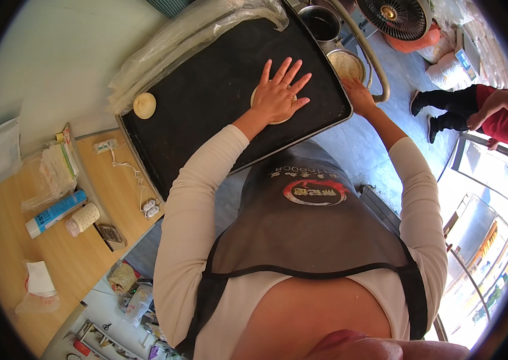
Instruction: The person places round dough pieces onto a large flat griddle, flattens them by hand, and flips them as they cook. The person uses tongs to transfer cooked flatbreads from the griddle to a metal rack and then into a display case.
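My left hand (279, 96) lies flat with spread fingers on a round of pale dough (254, 96), whose edges show around the palm. The dough rests on a large black baking tray (209, 94) with a metal rim. A second, smaller dough piece (144, 105) sits near the tray's left edge. My right hand (358, 95) is just beyond the tray's right rim, by a metal bowl of pale crumbly or grainy stuff (346, 65). Its fingertips are at the bowl's near edge; whether they hold anything is hidden.
Clear plastic sheeting (155, 58) is bunched along the tray's far edge. A dark pot (319, 23), a curved metal rail (371, 54) and a fan (389, 13) stand at upper right. A person in red (499, 110) is at right. A wooden counter (101, 180) adjoins at left.
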Demonstrator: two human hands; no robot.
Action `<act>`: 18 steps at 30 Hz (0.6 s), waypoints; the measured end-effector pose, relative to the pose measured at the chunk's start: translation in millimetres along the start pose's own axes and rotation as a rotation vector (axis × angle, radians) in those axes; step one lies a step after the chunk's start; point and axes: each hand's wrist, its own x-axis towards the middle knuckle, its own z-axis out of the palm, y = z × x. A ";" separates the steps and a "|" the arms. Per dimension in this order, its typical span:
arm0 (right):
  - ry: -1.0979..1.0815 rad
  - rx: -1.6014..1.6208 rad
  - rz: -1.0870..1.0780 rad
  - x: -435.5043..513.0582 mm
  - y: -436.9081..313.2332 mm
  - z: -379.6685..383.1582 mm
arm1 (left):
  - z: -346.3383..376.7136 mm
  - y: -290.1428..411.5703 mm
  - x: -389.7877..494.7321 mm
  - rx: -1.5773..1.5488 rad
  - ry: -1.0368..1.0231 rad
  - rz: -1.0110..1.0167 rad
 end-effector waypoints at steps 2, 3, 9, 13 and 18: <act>0.026 0.015 -0.012 0.4 -0.2 -1.7 | -0.4 -1.6 3.4 0.004 0.007 0.022; 0.056 0.022 -0.035 1.2 -0.3 -2.0 | -0.7 -2.5 4.8 0.003 0.008 0.033; -0.003 0.001 0.019 6.0 -1.8 -2.3 | 1.9 -10.9 12.1 -0.131 -0.078 0.095; 0.221 0.303 0.090 -4.0 -7.0 -37.3 | -3.9 -30.7 30.8 -0.905 -0.070 -0.124; 0.347 0.669 -0.033 -1.0 -88.9 -88.5 | -23.0 -59.3 42.3 -1.384 0.365 -0.503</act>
